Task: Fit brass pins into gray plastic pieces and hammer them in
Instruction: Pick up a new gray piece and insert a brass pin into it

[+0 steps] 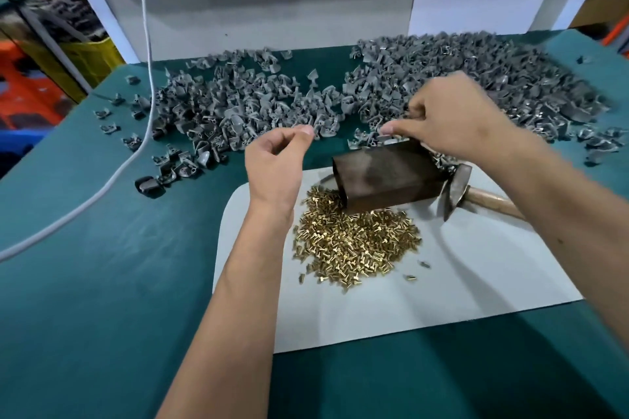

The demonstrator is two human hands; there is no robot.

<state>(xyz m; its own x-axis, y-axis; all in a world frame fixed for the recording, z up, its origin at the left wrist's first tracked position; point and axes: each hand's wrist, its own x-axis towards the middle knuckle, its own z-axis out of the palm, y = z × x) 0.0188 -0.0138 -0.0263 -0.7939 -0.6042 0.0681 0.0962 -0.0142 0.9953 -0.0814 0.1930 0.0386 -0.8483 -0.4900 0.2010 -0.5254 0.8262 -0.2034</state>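
A heap of brass pins (354,241) lies on a white mat (442,299), in front of a dark metal block (384,180). Gray plastic pieces (238,105) are strewn across the back of the green table. A hammer (456,190) with a wooden handle lies right of the block. My left hand (275,160) hovers left of the block with curled fingers, thumb and forefinger tips together; anything pinched is too small to see. My right hand (449,112) hangs over the block's far edge and the gray pieces, fingers curled and thumb stretched left. Whether it holds a piece is unclear.
A white cable (143,44) runs down from the top and off the left side of the green table (102,248). A white backboard stands behind the piles. Bins and crates sit beyond the table's left edge.
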